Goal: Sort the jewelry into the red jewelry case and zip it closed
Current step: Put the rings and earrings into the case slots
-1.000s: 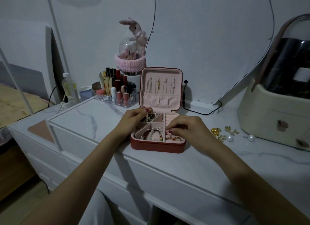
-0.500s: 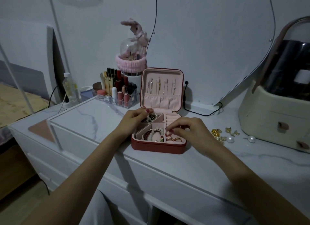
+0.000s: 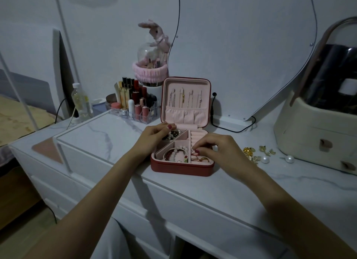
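Two bare forearms reach in from the near edge across the white dresser top (image 3: pixel 222 193). The red jewelry case (image 3: pixel 181 167) sits open in the middle of it, lid standing upright at the far side. The right hand (image 3: pixel 222 152) hovers over the case's right side, fingers curled in, thumb and forefinger pinched together over the near right compartment where gold rings (image 3: pixel 201 159) lie; whether it holds anything I cannot tell. A beaded bracelet (image 3: pixel 174 155) lies in the near left compartment. The left hand (image 3: pixel 154 136) rests at the far left corner, fingers bent onto a heap of beads (image 3: pixel 173 135). Right of the case, loose gold earrings (image 3: pixel 249 152) and two pearls (image 3: pixel 278 159) lie on the top. Farther back stands a clear tray of lipsticks (image 3: pixel 135 106).
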